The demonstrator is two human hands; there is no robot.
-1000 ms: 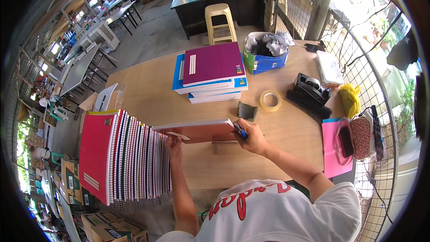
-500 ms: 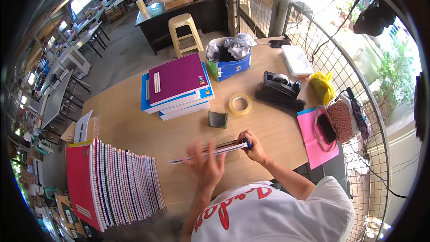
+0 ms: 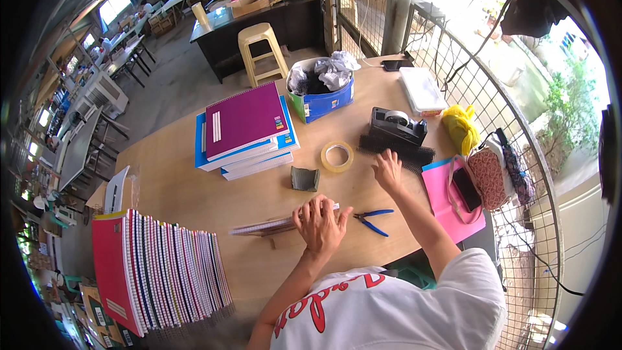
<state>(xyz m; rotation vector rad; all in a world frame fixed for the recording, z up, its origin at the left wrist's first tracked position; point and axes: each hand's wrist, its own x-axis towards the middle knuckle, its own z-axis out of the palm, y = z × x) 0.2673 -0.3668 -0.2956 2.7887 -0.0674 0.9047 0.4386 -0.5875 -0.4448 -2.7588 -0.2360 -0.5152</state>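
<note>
My left hand grips a thin notebook standing on its long edge on the table, its spine end toward the right. My right hand reaches out with fingers stretched and apart, at the near edge of a pile of black spiral binding coils. Whether the fingertips touch the coils, I cannot tell. Between my two arms lie blue-handled pliers, their handles spread. A grey curved piece and a roll of clear tape rest beyond the notebook.
Spiral notebooks stand in a long row at left. A purple notebook tops a stack behind. Farther back are a blue box of crumpled plastic and a tape dispenser. At right lie yellow twine, a pink folder and a phone.
My right hand has let go of the pliers, now on the table, and moved forward to the black coils. My left hand has closed over the notebook near its right end.
</note>
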